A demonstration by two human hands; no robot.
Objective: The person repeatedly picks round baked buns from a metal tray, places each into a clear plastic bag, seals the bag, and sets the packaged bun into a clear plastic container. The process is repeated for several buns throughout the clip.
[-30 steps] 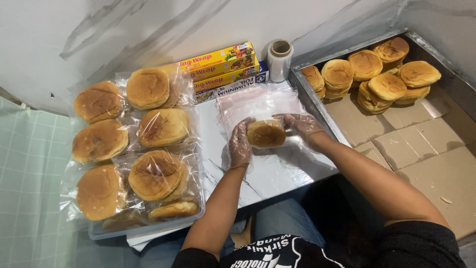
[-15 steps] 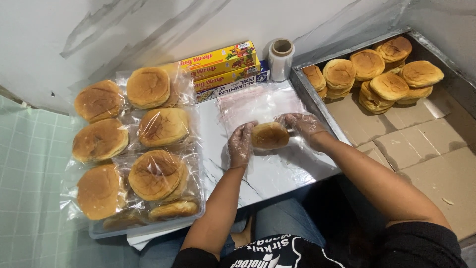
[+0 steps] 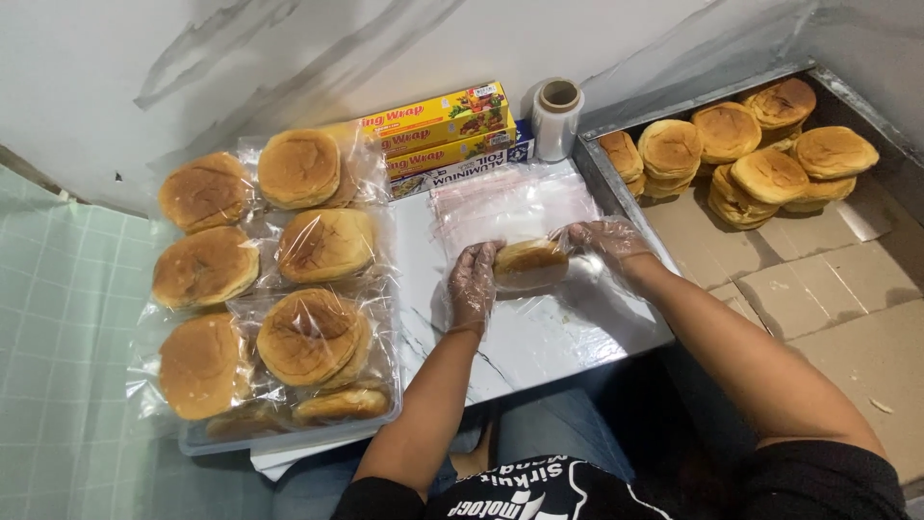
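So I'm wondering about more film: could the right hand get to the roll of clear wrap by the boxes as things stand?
Probably yes, once freed. The right hand now holds the bun; the roll stands upright just beyond it, with only flat plastic bags between.

Evenly and brightly lit from overhead, shadows soft and short. Mild glare on the white tabletop (image 3: 539, 337) and wrapped buns (image 3: 308, 332). Sharp at centre, slightly bowed toward the edges.

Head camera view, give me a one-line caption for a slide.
Gloved left hand and right hand hold a bun in clear plastic wrap over a white board.
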